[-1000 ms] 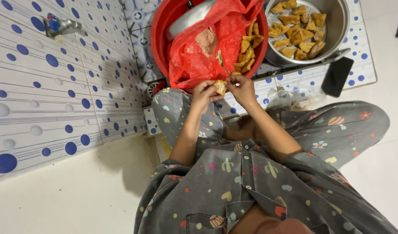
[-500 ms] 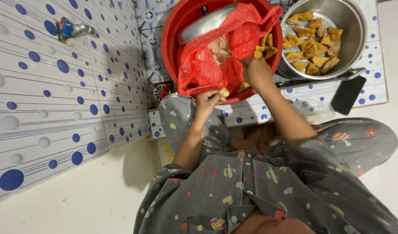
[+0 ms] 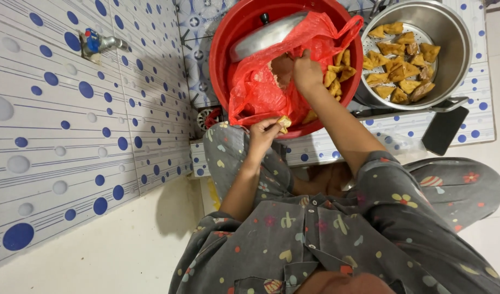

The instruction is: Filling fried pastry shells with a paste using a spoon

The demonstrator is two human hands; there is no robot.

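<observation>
A small golden-brown piece of fried tofu [image 3: 284,122], wedge-shaped with a puffy, wrinkled skin, sits pinched between the fingertips of the left hand [image 3: 263,132], just at the near rim of the red basin [image 3: 228,38]. The right hand [image 3: 305,72] reaches into a crinkled, glossy red plastic bag [image 3: 255,90] that lies inside the basin, its fingers curled down among a lump of pale filling [image 3: 281,68]; what exactly they grip cannot be told. Beside that hand, within the bag, lies a small heap of more fried pieces [image 3: 337,76], roughly half a dozen showing, all of the same rough triangular shape.

The basin is one round, smooth plastic tub, and a single curved metal lid [image 3: 263,35] with a dark knob leans in it behind the bag. To the right stands one shiny steel pot [image 3: 457,38] with a perforated tray, carrying about a dozen browned pieces [image 3: 402,60] laid loosely. Near the pot's handle lies one flat black phone [image 3: 443,129] on the tiled floor [image 3: 402,136], which is white with blue dots.

The person sits on the floor in grey clothing [image 3: 337,234] printed with small coloured shapes. On the left rises a glossy tiled wall [image 3: 54,136] with blue and grey dots, bearing one metal tap [image 3: 100,43] with a blue handle.
</observation>
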